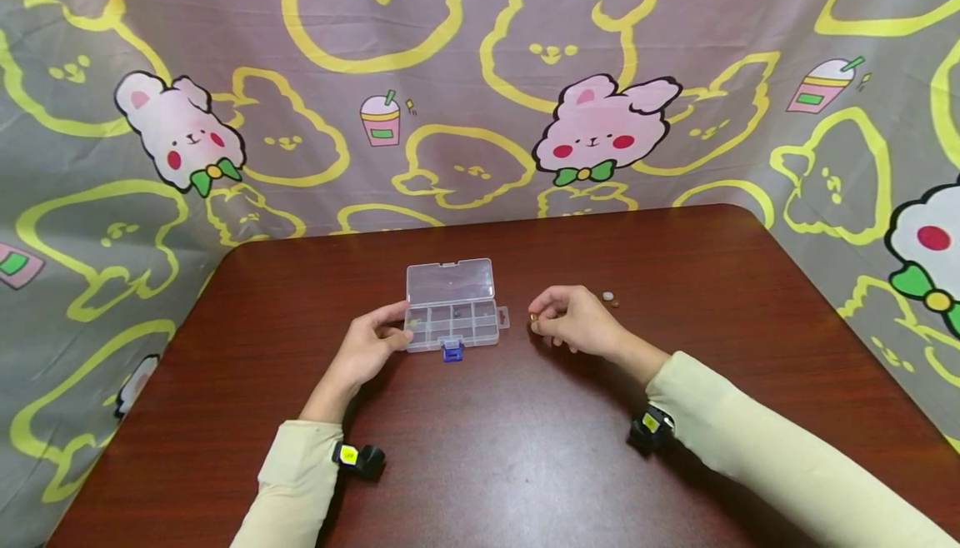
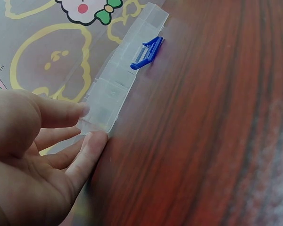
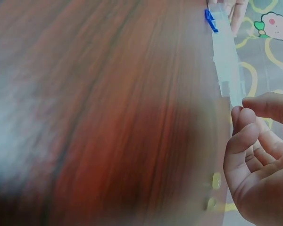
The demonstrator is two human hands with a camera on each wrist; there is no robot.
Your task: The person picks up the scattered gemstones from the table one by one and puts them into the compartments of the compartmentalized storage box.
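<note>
Hands: left (image 1: 366, 350) grips box (image 1: 476, 341), right (image 1: 579, 321) pinches gold piece (image 1: 533, 318).

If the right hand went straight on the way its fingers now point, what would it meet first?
Probably the clear tab on the end of the plastic box facing the right hand; the hand's height is unclear, so it might pass above.

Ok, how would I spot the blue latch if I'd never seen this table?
On the dark brown table, the left hand grips the left end of an open, clear box. The blue latch juts from the middle of the box's near edge. It is the only blue part of the otherwise clear box.
</note>
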